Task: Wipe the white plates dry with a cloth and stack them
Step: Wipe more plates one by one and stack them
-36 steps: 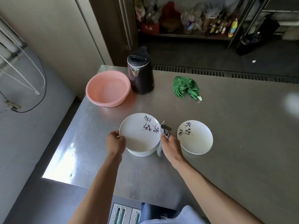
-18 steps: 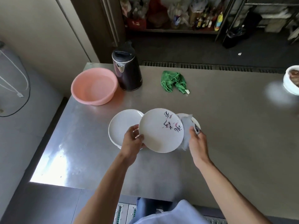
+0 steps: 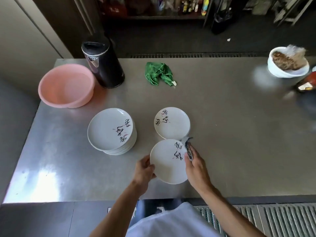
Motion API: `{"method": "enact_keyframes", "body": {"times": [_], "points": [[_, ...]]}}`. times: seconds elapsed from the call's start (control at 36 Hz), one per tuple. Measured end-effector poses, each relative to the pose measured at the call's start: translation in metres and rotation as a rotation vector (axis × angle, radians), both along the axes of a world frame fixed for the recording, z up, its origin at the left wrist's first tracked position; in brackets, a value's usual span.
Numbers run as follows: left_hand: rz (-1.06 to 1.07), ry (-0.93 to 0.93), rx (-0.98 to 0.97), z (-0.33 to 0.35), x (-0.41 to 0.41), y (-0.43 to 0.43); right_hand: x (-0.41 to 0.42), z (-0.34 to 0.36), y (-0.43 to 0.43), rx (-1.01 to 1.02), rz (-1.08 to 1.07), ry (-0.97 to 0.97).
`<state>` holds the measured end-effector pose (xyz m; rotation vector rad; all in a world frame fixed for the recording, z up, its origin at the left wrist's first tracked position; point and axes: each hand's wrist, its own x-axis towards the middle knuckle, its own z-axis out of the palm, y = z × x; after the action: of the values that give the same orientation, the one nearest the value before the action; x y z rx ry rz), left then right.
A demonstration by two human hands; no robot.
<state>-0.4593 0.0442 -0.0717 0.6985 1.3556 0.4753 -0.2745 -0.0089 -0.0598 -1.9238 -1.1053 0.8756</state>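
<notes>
A white held plate, marked with black brush characters near its right side, sits face up in both hands above the near middle of the steel table. The left hand grips the plate's left rim, with its fingers curled over the edge. The right hand is closed around a pale wiping cloth with dark markings and presses it against the plate's right rim. Part of the cloth sticks up beyond the fingers. Just beyond the held plate lies a single plate, face up on the table and bearing similar characters. The two rims meet in this view, though whether they touch cannot be told. To the left, apart from both, stands a stack of plates. Its top plate is face up, and the edges of several plates show beneath it on the near right side. At the far left corner of the table rests a pink basin, and just beside it on the right is an upright black kettle. A crumpled green rag lies near the far edge, right of the kettle. At the far right, a white bowl holds brown contents, and a blurred dark bottle is near it at the frame edge. The person's pale garment shows at the bottom.
</notes>
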Motion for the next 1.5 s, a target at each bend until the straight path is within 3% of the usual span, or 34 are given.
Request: {"method": "enact_keyframes", "body": {"times": [0.14,0.28,0.44,0.58,0.72,0.86,0.97,1.08,1.33,1.5], "points": [[0.029,0.029,-0.076,-0.010,-0.002,-0.005,-0.013,-0.042,-0.025,-0.056,0.357,-0.375],[0.046,0.056,-0.114,-0.020,-0.007,-0.004,-0.020,-0.075,-0.034,-0.260,0.678,-0.495],[0.026,0.049,-0.110,-0.024,-0.007,-0.005,-0.039,-0.085,-0.002,-0.356,0.737,-0.588],[0.053,-0.004,-0.126,-0.028,-0.013,0.000,-0.055,-0.081,0.017,-0.294,0.892,-0.596],[0.045,-0.034,-0.142,-0.032,-0.027,0.007,-0.034,-0.073,-0.012,-0.071,1.093,-0.541],[0.054,0.015,-0.152,-0.041,-0.028,0.008,-0.008,-0.070,-0.027,-0.082,1.048,-0.697],[0.059,0.031,-0.131,-0.040,-0.021,0.007,-0.018,-0.070,0.004,-0.193,0.869,-0.618],[0.042,0.034,-0.099,-0.040,-0.019,0.008,-0.042,-0.074,0.041,-0.425,0.742,-0.341],[0.065,0.000,-0.134,-0.039,-0.036,0.017,-0.044,-0.064,-0.004,-0.206,1.092,-0.319],[0.025,-0.032,-0.101,-0.035,-0.037,0.015,-0.025,-0.072,-0.021,-0.302,0.978,-0.410]]}}
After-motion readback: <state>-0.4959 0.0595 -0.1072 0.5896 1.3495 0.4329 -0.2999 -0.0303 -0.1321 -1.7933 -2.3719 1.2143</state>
